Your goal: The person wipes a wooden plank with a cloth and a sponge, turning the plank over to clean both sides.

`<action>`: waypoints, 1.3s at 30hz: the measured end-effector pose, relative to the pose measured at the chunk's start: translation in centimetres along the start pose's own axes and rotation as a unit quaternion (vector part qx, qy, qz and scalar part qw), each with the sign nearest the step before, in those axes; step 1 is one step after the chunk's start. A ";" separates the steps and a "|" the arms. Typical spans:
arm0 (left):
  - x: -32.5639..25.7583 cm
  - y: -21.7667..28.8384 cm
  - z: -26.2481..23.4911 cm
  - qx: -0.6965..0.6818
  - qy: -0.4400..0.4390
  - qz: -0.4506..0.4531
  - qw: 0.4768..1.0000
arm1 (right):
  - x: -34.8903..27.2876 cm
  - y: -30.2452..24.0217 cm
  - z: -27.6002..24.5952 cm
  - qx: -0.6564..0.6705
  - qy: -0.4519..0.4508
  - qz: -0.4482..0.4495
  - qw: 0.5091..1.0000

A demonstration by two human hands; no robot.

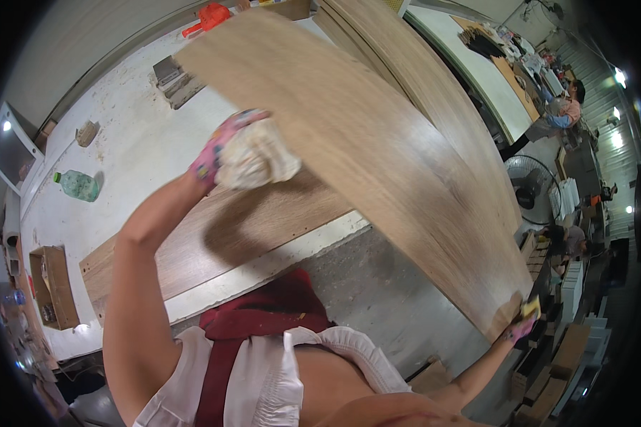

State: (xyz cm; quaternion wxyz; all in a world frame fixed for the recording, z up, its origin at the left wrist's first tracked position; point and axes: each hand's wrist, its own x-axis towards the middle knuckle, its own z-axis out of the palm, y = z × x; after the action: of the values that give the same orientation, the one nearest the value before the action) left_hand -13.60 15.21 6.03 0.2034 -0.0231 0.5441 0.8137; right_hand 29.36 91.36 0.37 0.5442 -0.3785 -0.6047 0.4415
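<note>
Right now the hands are well apart: the left hand [228, 149], in a pink patterned glove, is closed around a crumpled whitish rag [260, 153] at the near edge of the upper board [377, 149], while the right hand [522, 329], also in pink, appears clamped on that board's lower right corner, with a yellow patch there too small to make out. Whether the left fingers also bear the board's weight, I can't tell. The step in hand looks like steering this long wood-grain panel, rag at the ready, and the next move seems to call for a firm hold at the corner, an even tilt and a flat rag. And look at the pose! The left elbow is sharply bent, forearm angling up and inward; the right arm reaches out low to the side, spanning the panel. The board itself slants across the view, its upper left end blurred, over the lower board [263, 228], which lies flat on the white worktop [124, 167] and catches a dark shadow. Further out, a green bottle [77, 185] and an open cardboard box [63, 288] sit to the left, more boards [399, 53] lean into the top, and a fan [530, 186] stands off right, a co-worker [564, 112] well beyond.
</note>
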 end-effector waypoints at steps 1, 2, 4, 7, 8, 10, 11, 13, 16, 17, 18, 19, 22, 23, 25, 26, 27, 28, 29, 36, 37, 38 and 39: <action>3.3 -0.9 0.5 -0.023 -0.051 0.015 0.998 | 0.0 -0.5 -0.4 -0.025 0.044 0.060 0.997; 6.9 -2.2 0.8 -0.044 -0.103 0.029 0.993 | -0.1 -0.8 -0.7 -0.052 0.089 0.121 0.987; 12.4 -2.4 3.1 -0.069 -0.189 -0.101 0.974 | -0.9 -0.4 -1.8 -0.013 0.107 0.123 0.986; 16.0 -3.6 8.6 -0.107 -0.209 -0.056 0.970 | -0.8 0.7 -5.3 -0.035 0.101 0.037 0.994; 17.3 -3.7 10.3 -0.123 -0.196 -0.058 0.971 | -0.6 0.9 -5.5 -0.026 0.084 0.052 0.995; 20.7 -4.1 11.6 -0.096 -0.160 -0.043 0.981 | -0.4 0.7 -5.1 -0.003 0.043 0.082 0.996; 24.0 -5.4 11.5 -0.056 -0.145 -0.034 0.987 | -0.2 0.9 -5.3 -0.007 0.019 0.104 0.994; 23.8 -5.3 13.4 0.007 -0.145 -0.040 0.989 | 0.9 0.2 -6.8 -0.021 -0.022 0.140 0.990; 26.0 -7.0 13.4 -0.004 -0.185 -0.087 0.979 | -1.4 -0.8 -1.7 -0.027 -0.058 0.133 0.989; 26.2 -7.5 13.8 -0.003 -0.181 -0.080 0.980 | -3.0 -2.6 1.7 -0.032 -0.056 0.150 0.986; 26.7 -8.1 14.6 -0.005 -0.183 -0.074 0.980 | -4.0 -4.0 4.1 -0.039 -0.049 0.163 0.985; 23.6 -6.5 17.0 0.029 -0.201 -0.046 0.978 | -4.4 -4.7 4.6 -0.036 -0.032 0.188 0.981; 22.6 -5.6 19.5 0.069 -0.177 0.024 0.981 | -2.6 -2.9 5.9 0.061 -0.139 0.150 0.977; 22.9 -5.5 20.0 0.086 -0.170 0.020 0.982 | -3.4 -3.7 8.4 0.071 -0.145 0.166 0.973; 22.7 -5.5 20.7 0.144 -0.166 0.102 0.970 | -4.9 -5.5 13.3 0.088 -0.150 0.196 0.965; 22.3 -5.6 21.2 0.131 -0.174 0.082 0.972 | -5.4 -5.6 14.7 0.090 -0.161 0.191 0.964; 21.9 -5.6 21.7 0.119 -0.183 0.062 0.974 | -5.9 -5.8 16.5 0.077 -0.146 0.187 0.968; 21.8 -5.5 22.0 0.107 -0.189 0.043 0.975 | -6.8 -6.4 18.3 0.066 -0.133 0.183 0.972; 22.4 -6.1 22.8 0.106 -0.189 0.044 0.975 | -5.2 -4.6 17.7 0.073 -0.155 0.155 0.973; 21.4 -8.7 23.8 0.114 -0.228 0.087 0.963 | -7.1 -4.8 22.6 -0.021 -0.168 0.111 0.979; 20.3 -8.5 23.7 0.118 -0.228 0.080 0.963 | -8.3 -6.0 24.4 -0.003 -0.143 0.151 0.978; 19.2 -8.2 23.7 0.122 -0.231 0.073 0.963 | -9.2 -7.2 25.6 0.015 -0.116 0.189 0.975; 18.2 -8.4 23.8 0.123 -0.240 0.066 0.961 | -9.2 -7.7 25.3 0.042 -0.109 0.211 0.970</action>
State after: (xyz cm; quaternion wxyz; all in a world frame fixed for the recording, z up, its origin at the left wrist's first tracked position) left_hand -22.98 44.80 3.67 0.2747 0.2340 0.5752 0.7341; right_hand 5.54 77.20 4.23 0.3844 -0.4241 -0.5479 0.6101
